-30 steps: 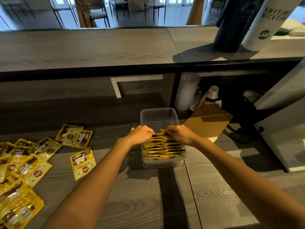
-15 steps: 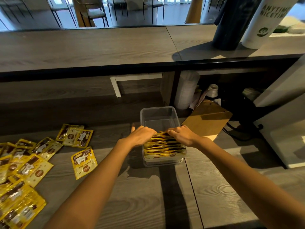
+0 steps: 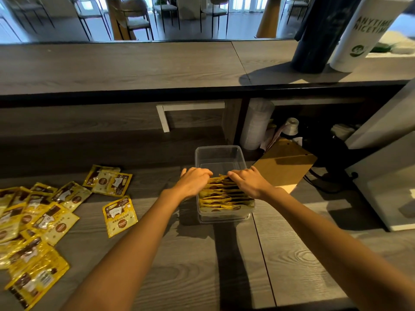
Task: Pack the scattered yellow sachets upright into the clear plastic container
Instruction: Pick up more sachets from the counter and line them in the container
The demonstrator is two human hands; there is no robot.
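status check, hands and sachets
Left hand and right hand both pressing on upright sachets in container. Far half empty. Loose sachets at left. Nothing blocking.

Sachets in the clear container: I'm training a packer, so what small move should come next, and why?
Probably free the left hand and take the nearest loose sachet. Both hands, the right hand too, rest on the packed sachets filling the near part of the clear container; its far part is empty, and many sachets lie on the counter.

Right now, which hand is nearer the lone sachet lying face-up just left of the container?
Left. The left hand rests at the container's left edge, up-right of that lone sachet; the right hand sits across the container.
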